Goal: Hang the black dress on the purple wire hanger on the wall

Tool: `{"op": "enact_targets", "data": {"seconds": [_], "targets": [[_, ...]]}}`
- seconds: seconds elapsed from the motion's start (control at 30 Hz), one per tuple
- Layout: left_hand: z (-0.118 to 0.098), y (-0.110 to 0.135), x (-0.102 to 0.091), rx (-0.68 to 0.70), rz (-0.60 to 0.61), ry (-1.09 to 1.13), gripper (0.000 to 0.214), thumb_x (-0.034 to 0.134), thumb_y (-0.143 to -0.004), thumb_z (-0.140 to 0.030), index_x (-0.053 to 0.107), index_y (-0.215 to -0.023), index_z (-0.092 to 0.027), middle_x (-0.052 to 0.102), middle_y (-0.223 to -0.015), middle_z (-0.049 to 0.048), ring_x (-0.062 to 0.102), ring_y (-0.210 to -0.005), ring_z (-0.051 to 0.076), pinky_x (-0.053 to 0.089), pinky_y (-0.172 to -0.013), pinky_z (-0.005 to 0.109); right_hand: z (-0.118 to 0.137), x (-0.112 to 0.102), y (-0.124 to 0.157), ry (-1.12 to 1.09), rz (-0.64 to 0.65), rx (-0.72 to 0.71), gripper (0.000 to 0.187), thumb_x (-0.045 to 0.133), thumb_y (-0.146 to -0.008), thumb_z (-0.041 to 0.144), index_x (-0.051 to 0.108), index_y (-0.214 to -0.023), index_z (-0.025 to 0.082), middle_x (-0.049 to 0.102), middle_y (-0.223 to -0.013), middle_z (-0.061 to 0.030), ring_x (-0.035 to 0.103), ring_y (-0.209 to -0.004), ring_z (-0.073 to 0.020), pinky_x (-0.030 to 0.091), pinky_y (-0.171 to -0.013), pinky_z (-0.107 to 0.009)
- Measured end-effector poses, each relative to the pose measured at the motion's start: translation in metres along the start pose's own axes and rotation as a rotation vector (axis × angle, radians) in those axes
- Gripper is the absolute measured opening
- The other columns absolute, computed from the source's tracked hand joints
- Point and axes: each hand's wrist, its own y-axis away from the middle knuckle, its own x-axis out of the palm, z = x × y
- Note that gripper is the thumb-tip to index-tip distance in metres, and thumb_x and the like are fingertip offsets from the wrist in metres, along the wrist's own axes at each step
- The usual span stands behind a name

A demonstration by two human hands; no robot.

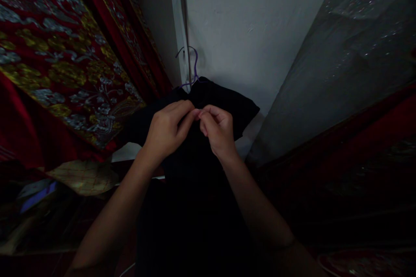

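A black short-sleeved shirt [224,95] hangs on a purple hanger [196,62] against the wall. My left hand [170,123] is closed in a pinch at the upper front of the shirt, below the collar. Right beside it, my right hand [217,127] pinches at the same spot, and the fingertips of both hands meet. The dark cloth between them is too dim to tell whether a button is there. Below the hands, the lower shirt merges into blackness.
Red cloth with gold and silver embroidery [68,60] hangs at the left. A thin white strip [180,17] runs down the pale wall [253,17] behind the hanger. Clear plastic sheeting [344,43] covers something at the right. A checked cloth [86,177] lies at lower left.
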Motion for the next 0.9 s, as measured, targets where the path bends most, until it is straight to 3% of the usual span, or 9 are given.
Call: {"op": "enact_targets", "data": {"seconds": [0.17,0.3,0.4,0.47,0.57,0.63,0.73,0.77,0.9], "targets": [[-0.007,0.0,0.005,0.003,-0.153,-0.025,0.027,0.05,-0.1,-0.029,0.058,-0.077,-0.019,0.06,-0.071,0.0018,0.057,-0.069,0.015,0.043,-0.067,0.028,-0.034,0.0,0.0,0.155,0.005,0.035,0.022,0.058,-0.083,0.032,0.056,-0.065,0.019,0.048,-0.054,0.005,0.041,-0.049,-0.0084,0.03,-0.049,-0.023],[-0.002,0.001,-0.009,-0.134,-0.461,0.075,0.025,0.056,-0.098,-0.03,0.058,-0.075,-0.02,0.051,-0.064,-0.0028,0.048,-0.059,0.011,0.038,-0.057,0.026,-0.085,0.0,0.012,0.323,0.033,0.229,0.019,0.056,-0.075,0.024,0.056,-0.057,0.018,0.051,-0.054,0.0036,0.046,-0.055,-0.0105,0.031,-0.052,-0.023],[0.032,0.009,-0.03,-0.302,-0.77,0.248,0.028,0.061,-0.094,-0.033,0.053,-0.07,-0.021,0.04,-0.059,-0.0044,0.038,-0.053,0.01,0.031,-0.051,0.025,-0.102,-0.007,0.032,0.334,0.012,0.303,0.019,0.055,-0.071,0.024,0.053,-0.053,0.019,0.047,-0.049,0.0047,0.042,-0.052,-0.01,0.028,-0.05,-0.023],[0.069,0.024,-0.042,-0.426,-0.954,0.414,0.032,0.065,-0.089,-0.036,0.047,-0.066,-0.023,0.039,-0.058,-0.0038,0.042,-0.054,0.012,0.038,-0.052,0.026,-0.099,-0.013,0.048,0.277,0.006,0.328,0.019,0.055,-0.071,0.028,0.054,-0.054,0.02,0.045,-0.048,0.0053,0.039,-0.049,-0.0096,0.026,-0.048,-0.023],[0.119,0.066,-0.045,-0.655,-0.786,0.649,0.029,0.055,-0.09,-0.048,0.053,-0.073,-0.025,0.06,-0.067,-0.0013,0.064,-0.082,0.019,0.055,-0.077,0.037,-0.084,-0.017,0.074,0.137,0.04,0.386,0.019,0.056,-0.071,0.033,0.054,-0.057,0.02,0.043,-0.046,0.006,0.036,-0.044,-0.0089,0.024,-0.044,-0.022],[0.132,0.101,-0.031,-0.72,-0.708,0.662,0.031,0.055,-0.088,-0.052,0.057,-0.073,-0.025,0.065,-0.069,-0.0001,0.067,-0.089,0.023,0.055,-0.083,0.041,-0.074,-0.015,0.09,0.06,0.07,0.416,0.018,0.056,-0.07,0.034,0.054,-0.058,0.021,0.041,-0.044,0.0066,0.035,-0.041,-0.0084,0.023,-0.043,-0.022],[0.114,0.148,0.004,-0.787,-0.753,0.73,0.037,0.052,-0.087,-0.056,0.055,-0.069,-0.024,0.066,-0.065,-0.0002,0.067,-0.081,0.021,0.055,-0.084,0.04,-0.069,-0.012,0.108,-0.02,0.103,0.451,0.017,0.055,-0.07,0.033,0.054,-0.059,0.021,0.042,-0.043,0.0063,0.034,-0.038,-0.0079,0.023,-0.042,-0.022],[0.101,0.16,0.015,-0.883,-0.841,0.875,0.035,0.058,-0.084,-0.053,0.054,-0.068,-0.022,0.066,-0.066,-0.0003,0.067,-0.08,0.021,0.055,-0.084,0.038,-0.07,-0.012,0.112,-0.038,0.116,0.463,0.017,0.054,-0.07,0.034,0.055,-0.059,0.021,0.044,-0.044,0.0055,0.035,-0.038,-0.0078,0.024,-0.042,-0.022],[0.045,0.172,0.038,-1.145,-0.906,1.332,0.025,0.067,-0.084,-0.04,0.056,-0.074,-0.02,0.069,-0.084,-0.0001,0.067,-0.085,0.019,0.055,-0.082,0.034,-0.082,-0.015,0.12,-0.05,0.139,0.501,0.02,0.054,-0.072,0.035,0.055,-0.06,0.02,0.05,-0.048,0.0037,0.038,-0.039,-0.0077,0.026,-0.043,-0.023]]}}
